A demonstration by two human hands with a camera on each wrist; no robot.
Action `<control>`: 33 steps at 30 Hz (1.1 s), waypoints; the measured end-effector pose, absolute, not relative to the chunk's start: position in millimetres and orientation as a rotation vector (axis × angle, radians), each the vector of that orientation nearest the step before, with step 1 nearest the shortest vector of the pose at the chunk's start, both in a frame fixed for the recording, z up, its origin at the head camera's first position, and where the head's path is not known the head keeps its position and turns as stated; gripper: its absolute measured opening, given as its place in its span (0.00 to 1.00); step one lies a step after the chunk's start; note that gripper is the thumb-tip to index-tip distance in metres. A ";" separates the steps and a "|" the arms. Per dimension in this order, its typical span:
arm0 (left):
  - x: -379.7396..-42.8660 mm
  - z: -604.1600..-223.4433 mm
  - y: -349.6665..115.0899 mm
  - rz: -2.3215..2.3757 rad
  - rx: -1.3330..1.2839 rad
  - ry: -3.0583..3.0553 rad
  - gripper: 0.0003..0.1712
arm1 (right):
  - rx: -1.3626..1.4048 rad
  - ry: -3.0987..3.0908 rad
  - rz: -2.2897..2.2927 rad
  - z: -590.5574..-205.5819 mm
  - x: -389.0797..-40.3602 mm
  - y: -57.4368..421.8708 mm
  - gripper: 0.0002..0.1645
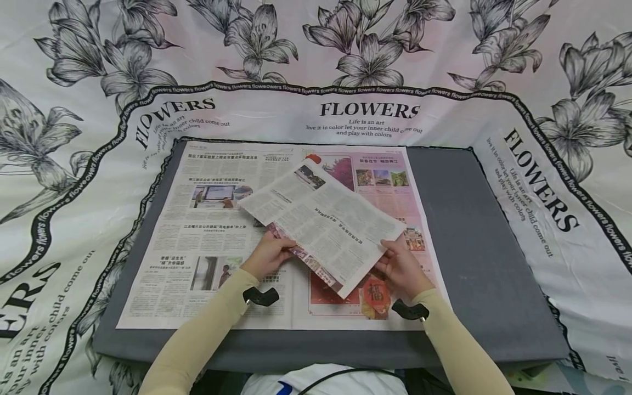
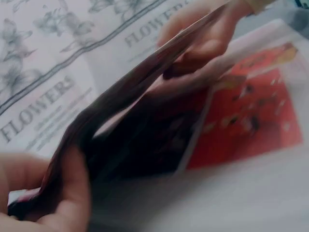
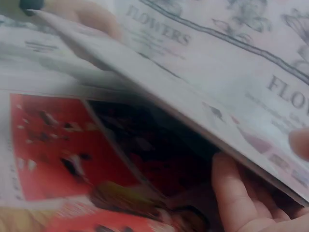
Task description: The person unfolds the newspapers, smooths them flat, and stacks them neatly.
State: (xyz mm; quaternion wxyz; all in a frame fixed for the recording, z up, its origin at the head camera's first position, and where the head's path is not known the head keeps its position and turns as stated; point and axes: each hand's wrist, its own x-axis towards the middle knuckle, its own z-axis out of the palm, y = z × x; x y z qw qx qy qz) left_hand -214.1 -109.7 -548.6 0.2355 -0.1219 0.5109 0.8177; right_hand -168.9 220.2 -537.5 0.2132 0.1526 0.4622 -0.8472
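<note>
Both hands hold a folded newspaper point(image 1: 326, 219) tilted above a spread newspaper sheet point(image 1: 148, 285). The left hand point(image 1: 269, 255) pinches its lower left edge between thumb and fingers, beside a coloured picture strip. At the right corner, the right hand point(image 1: 404, 270) grips it with the thumb on top and the fingers underneath. From the left wrist, the folded newspaper point(image 2: 116, 87) appears edge-on and blurred, with a gap between its layers. In the right wrist view, fingers point(image 3: 231, 186) support its underside, and the sheet's red printed picture point(image 3: 63, 150) lies below.
The spread sheet lies on a grey table top point(image 1: 474, 247), with bare grey surface to its right and along the front edge. A white cloth point(image 1: 266, 115) printed with flowers and lettering surrounds the grey area. A dark cable point(image 1: 345, 371) crosses the person's lap.
</note>
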 end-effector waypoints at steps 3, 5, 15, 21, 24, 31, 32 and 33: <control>-217.5 -544.3 -127.8 2.161 -0.258 1.398 0.36 | 0.437 1.149 -2.379 -536.2 -171.7 231.3 0.19; -220.7 -542.6 -136.8 2.116 -0.209 1.409 0.39 | 0.426 1.087 -2.380 -535.5 -173.4 239.8 0.22; -241.0 -540.9 -165.1 1.917 -0.117 1.502 0.40 | 0.267 1.157 -2.177 -539.0 -180.7 262.2 0.22; -251.8 -541.0 -168.5 1.876 -0.201 1.564 0.42 | 0.102 1.234 -1.990 -545.1 -185.2 259.1 0.19; -256.5 -540.7 -167.6 1.896 -0.268 1.624 0.48 | 0.049 1.266 -1.956 -548.6 -186.5 254.6 0.18; -267.5 -541.0 -163.0 2.058 -0.427 1.686 0.52 | 0.051 1.327 -1.946 -554.6 -183.0 242.2 0.18; -268.3 -540.4 -162.8 2.071 -0.428 1.693 0.52 | 0.062 1.336 -1.950 -555.5 -182.6 240.3 0.18; -269.0 -539.4 -162.4 2.079 -0.433 1.703 0.52 | 0.073 1.351 -1.954 -556.5 -182.3 238.1 0.18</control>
